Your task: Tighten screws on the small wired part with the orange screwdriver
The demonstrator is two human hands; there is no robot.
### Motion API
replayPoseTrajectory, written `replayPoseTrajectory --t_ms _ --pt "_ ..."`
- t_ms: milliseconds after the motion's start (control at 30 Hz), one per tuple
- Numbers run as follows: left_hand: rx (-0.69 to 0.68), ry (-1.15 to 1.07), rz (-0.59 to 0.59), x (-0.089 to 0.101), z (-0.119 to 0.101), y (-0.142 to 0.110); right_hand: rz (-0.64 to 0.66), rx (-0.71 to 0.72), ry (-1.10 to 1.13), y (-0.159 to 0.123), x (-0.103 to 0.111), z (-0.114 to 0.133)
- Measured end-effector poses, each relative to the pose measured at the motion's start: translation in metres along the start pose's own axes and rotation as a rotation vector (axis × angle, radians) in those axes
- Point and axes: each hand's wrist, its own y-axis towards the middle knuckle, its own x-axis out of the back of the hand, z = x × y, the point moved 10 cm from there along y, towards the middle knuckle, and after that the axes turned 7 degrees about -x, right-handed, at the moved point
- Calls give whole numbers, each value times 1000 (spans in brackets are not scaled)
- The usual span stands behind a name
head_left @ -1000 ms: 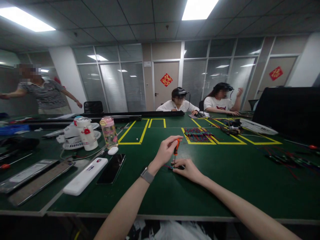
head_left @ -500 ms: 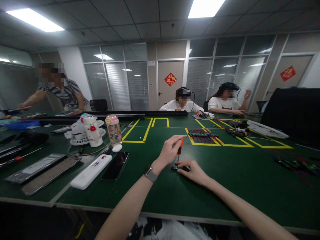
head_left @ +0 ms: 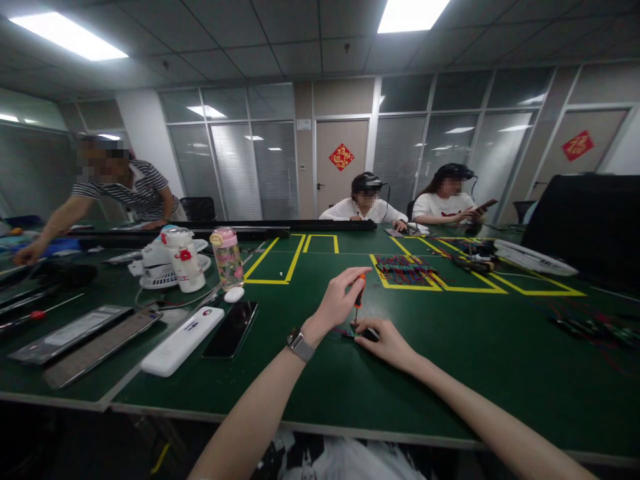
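Observation:
My left hand (head_left: 340, 300), wearing a watch (head_left: 300, 345) at the wrist, is closed around the handle of an orange and black screwdriver (head_left: 359, 297). The screwdriver stands nearly upright, its shaft pointing down to a small green circuit board (head_left: 349, 335) with thin wires. Low on the green table, my right hand (head_left: 383, 340) pinches the board, its fingers beside the screwdriver's tip. Fingers cover part of the board, and the exact contact at the tip is too small to make out.
Left of my hands lie a black phone (head_left: 231, 329) and a white power bank (head_left: 183, 341). Behind them stand a pink-lidded bottle (head_left: 228, 259) and a white cup (head_left: 184, 261). A pile of wired boards (head_left: 407, 272) lies beyond my hands. Co-workers are around the table.
My hands and the screwdriver have stayed almost in place. At left, a co-worker's arm has reached lower and nearer; at right, a person now holds up a phone-like device.

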Motion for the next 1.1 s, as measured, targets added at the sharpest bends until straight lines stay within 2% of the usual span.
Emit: replayPoseTrajectory --t_ms 100,167,300,400,533,600,767,867,933,1033,1100 --pt "40 -109 40 -4 4 1 10 -14 18 1 0 0" --pt "79 -143 14 -4 9 0 12 -23 23 1 0 -1" --pt "70 -4 -77 6 8 -1 10 -22 24 0 1 0" --pt "22 25 -56 5 2 0 8 -18 28 0 1 2" --pt "76 -211 11 -5 7 1 8 -21 24 0 2 4" --pt "130 -266 -2 -7 13 -1 10 -16 16 -1 2 5" --pt "73 37 -118 10 9 -4 10 18 -23 -2 1 7" --pt "15 133 -119 12 1 -3 8 30 -36 -3 0 7" --pt "11 54 -84 8 1 -1 7 34 -37 -3 1 8" --pt "103 -179 -10 -4 13 0 11 37 -41 -3 2 10" --pt "146 -211 -28 -4 19 -1 13 37 -41 -3 2 10"
